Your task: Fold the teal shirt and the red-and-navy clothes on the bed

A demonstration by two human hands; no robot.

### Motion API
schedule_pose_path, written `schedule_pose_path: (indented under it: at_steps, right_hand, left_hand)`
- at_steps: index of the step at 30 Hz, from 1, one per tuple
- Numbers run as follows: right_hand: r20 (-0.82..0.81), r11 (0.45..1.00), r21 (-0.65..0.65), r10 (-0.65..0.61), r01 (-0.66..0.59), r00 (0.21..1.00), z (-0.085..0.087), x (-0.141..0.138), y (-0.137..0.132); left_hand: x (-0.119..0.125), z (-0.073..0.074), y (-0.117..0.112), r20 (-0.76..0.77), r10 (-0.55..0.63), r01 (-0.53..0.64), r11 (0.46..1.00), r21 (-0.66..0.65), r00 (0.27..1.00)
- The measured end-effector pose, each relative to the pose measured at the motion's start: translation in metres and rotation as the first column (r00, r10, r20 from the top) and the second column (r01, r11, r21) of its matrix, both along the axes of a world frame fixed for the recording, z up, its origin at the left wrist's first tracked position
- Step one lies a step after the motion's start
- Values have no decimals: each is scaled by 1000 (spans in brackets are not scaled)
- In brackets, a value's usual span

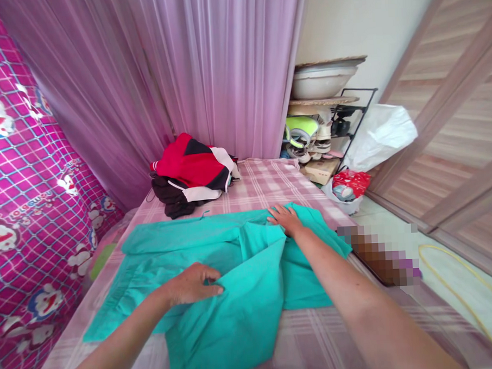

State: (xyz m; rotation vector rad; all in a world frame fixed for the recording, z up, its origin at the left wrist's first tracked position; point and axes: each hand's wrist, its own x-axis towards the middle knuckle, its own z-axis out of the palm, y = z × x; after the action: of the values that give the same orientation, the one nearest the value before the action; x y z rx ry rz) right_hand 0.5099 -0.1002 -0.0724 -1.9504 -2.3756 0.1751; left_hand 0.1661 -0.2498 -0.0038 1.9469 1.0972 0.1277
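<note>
A teal garment (217,262) lies spread across a bed with a pink plaid sheet (266,186). My left hand (193,283) rests on its near middle, fingers curled and pinching a fold of the teal cloth. My right hand (285,218) lies flat on the garment's far right part, fingers stretched out, pressing the cloth down. A fold of the garment runs between the two hands.
A pile of red, black and white clothes (190,173) sits at the bed's far end before purple curtains (184,67). A magenta cartoon cloth (22,205) hangs at left. A shoe rack (329,126), white bag (380,135) and red bag (350,184) stand at right by a wooden door (450,115).
</note>
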Motion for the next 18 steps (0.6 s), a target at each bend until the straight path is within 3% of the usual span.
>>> schedule_pose_path:
  at_steps: [4, 9, 14, 18]
  right_hand:
    - [-144, 997, 70, -13, 24, 989, 7, 13, -9]
    - [-386, 999, 28, 28, -18, 922, 26, 16, -36]
    - [-492, 986, -112, 52, -123, 869, 35, 15, -62]
    - [-478, 978, -148, 59, -146, 877, 30, 23, -77]
  left_hand:
    - [-9, -2, 7, 3, 18, -18, 997, -75, 1000]
    - [-30, 9, 28, -6, 128, -128, 992, -24, 992]
    - [-62, 49, 42, -66, 224, -218, 972, 85, 972]
    - [-92, 87, 39, -85, 300, -304, 952, -39, 950]
